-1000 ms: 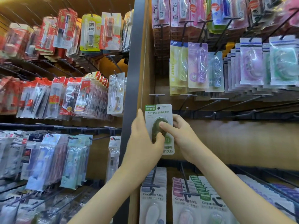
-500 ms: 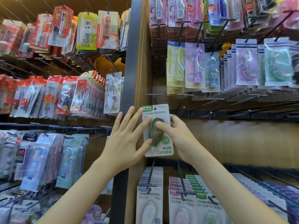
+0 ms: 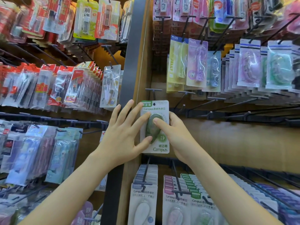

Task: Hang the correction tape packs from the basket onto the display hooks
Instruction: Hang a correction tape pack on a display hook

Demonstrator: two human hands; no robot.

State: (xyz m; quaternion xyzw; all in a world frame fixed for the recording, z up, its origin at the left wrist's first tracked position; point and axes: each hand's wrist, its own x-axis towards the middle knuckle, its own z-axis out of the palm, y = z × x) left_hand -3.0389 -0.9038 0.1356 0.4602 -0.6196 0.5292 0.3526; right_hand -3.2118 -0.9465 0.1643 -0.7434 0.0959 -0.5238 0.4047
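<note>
A white Campus correction tape pack (image 3: 156, 144) with a green header and a green oval blister is held upright in front of the shelf. My right hand (image 3: 174, 135) grips its right edge, thumb pressed on the blister. My left hand (image 3: 125, 135) has straight, spread fingers touching the pack's left side and the blister. Just above the pack juts an empty display hook (image 3: 153, 91) with a T-shaped tip; the pack's hanging hole sits a little below it. The basket is out of view.
More empty hooks (image 3: 211, 114) run to the right along a black rail. Below hang rows of Campus packs (image 3: 144, 197). PLUS tape packs (image 3: 196, 64) hang above. A grey upright post (image 3: 131, 65) separates the left bay of pens and compasses.
My left hand went from gripping the pack's left edge to spreading its fingers flat against it. The pack stayed at about the same height under the hook, tilting slightly.
</note>
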